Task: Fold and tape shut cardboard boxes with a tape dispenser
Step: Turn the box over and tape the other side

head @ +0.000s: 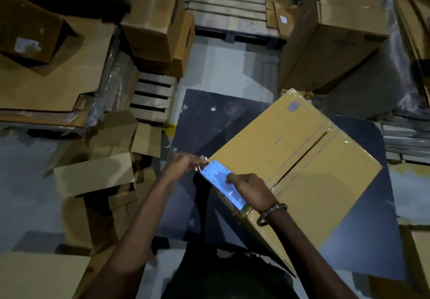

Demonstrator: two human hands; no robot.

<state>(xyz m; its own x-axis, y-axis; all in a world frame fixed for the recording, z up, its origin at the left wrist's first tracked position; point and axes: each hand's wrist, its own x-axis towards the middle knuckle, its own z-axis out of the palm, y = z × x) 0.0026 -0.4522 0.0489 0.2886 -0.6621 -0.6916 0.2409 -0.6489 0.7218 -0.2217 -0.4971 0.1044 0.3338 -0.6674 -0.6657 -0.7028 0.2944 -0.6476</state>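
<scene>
Left hand (183, 162) pinches tape (222, 183); right hand (250, 190) presses it; box (300, 156) seam untaped.

A single wide-angle view from the person's head looks steeply down and forward, close over the dark worktop (232, 121) at centre frame. Both forearms enter from the bottom edge, and the lens bends the stacked cartons (158, 19) and wooden pallet (228, 12) outward toward the upper corners.
</scene>
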